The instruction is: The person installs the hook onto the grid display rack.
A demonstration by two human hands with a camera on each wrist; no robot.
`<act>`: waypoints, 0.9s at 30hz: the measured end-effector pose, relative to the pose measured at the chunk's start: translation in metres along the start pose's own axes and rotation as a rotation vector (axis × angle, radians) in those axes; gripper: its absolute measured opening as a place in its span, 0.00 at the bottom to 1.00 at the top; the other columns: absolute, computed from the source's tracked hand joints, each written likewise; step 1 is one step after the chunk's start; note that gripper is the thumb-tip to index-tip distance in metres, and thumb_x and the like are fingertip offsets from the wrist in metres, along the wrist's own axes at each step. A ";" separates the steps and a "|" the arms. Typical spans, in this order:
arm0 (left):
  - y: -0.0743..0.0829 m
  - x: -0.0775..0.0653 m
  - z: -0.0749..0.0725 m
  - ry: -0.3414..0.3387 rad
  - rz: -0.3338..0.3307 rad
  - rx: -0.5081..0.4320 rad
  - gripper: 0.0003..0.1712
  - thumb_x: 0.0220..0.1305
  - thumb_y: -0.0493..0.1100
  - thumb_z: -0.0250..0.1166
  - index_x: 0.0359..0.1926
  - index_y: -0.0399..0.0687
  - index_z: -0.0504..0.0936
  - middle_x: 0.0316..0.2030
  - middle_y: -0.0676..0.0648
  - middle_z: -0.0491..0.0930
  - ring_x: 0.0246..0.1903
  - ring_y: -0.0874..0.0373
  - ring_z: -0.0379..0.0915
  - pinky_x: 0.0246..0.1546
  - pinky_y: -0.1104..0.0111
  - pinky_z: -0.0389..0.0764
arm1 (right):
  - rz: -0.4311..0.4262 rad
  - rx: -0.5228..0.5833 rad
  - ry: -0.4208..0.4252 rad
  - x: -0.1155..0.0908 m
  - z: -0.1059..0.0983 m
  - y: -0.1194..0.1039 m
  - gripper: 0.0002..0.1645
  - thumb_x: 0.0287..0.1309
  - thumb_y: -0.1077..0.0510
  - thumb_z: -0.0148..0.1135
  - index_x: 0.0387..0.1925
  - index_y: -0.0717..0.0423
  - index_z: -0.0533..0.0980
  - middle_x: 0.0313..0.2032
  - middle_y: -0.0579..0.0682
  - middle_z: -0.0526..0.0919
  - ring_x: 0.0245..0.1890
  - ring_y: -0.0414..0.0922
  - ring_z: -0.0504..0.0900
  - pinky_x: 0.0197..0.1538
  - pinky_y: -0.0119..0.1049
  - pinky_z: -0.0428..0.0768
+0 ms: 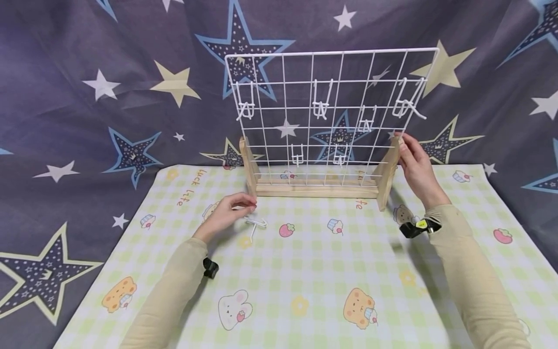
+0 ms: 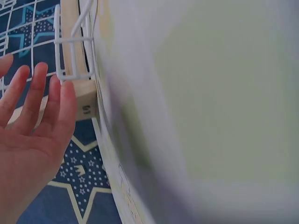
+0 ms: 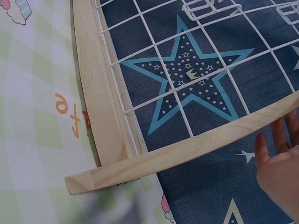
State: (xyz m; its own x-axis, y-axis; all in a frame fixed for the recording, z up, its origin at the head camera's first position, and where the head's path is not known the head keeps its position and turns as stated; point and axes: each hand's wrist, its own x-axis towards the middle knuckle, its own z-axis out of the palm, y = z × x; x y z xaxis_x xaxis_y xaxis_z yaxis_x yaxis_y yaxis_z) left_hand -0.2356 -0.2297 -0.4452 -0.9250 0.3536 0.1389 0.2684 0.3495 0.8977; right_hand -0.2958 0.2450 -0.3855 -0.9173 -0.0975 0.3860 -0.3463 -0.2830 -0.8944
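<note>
A white wire grid rack [image 1: 311,128] stands upright between two wooden side posts. My right hand [image 1: 417,165] grips the upper part of the right post [image 1: 388,174]; in the right wrist view some of its fingers [image 3: 261,148] pass behind the wood. My left hand [image 1: 228,212] is beside the foot of the left post [image 1: 249,167], its fingers loosely extended in the left wrist view and nothing held. Whether it touches the wood I cannot tell. Just below its fingertips is a loose white wire hook [image 1: 255,223], also visible as a double-wire hook [image 2: 74,42] near the little finger.
Several white hooks hang on the grid, among them an upper middle hook [image 1: 321,104] and an upper right hook [image 1: 407,104]. A wooden crossbar [image 1: 316,190] joins the posts at the bottom. The checkered tablecloth [image 1: 301,271] meets a dark star-patterned curtain [image 1: 144,111] behind.
</note>
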 end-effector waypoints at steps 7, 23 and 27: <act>-0.003 -0.005 -0.006 -0.091 -0.018 0.005 0.14 0.61 0.31 0.66 0.46 0.26 0.78 0.42 0.35 0.80 0.44 0.45 0.76 0.54 0.54 0.74 | 0.002 0.012 0.000 0.000 0.001 -0.001 0.29 0.72 0.57 0.47 0.69 0.63 0.58 0.64 0.56 0.60 0.67 0.48 0.55 0.67 0.32 0.59; -0.005 -0.006 -0.001 -0.192 -0.041 0.031 0.06 0.57 0.26 0.66 0.37 0.31 0.82 0.35 0.40 0.82 0.38 0.52 0.77 0.45 0.70 0.78 | -0.009 -0.003 -0.034 0.001 -0.003 -0.002 0.26 0.73 0.59 0.47 0.67 0.65 0.62 0.59 0.49 0.68 0.63 0.44 0.62 0.66 0.30 0.61; -0.005 -0.006 0.000 -0.191 -0.049 0.047 0.05 0.56 0.25 0.66 0.35 0.33 0.82 0.33 0.41 0.83 0.36 0.53 0.77 0.43 0.70 0.78 | -0.002 0.006 -0.035 0.001 -0.003 -0.002 0.26 0.73 0.59 0.48 0.67 0.65 0.62 0.59 0.49 0.68 0.64 0.44 0.61 0.67 0.31 0.60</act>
State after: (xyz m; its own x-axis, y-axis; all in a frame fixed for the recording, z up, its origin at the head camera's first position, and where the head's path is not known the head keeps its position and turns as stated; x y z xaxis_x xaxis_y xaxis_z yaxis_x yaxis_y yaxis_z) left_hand -0.2317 -0.2337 -0.4502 -0.8706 0.4920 0.0098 0.2407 0.4085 0.8804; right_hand -0.2965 0.2484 -0.3836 -0.9090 -0.1304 0.3958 -0.3470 -0.2888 -0.8923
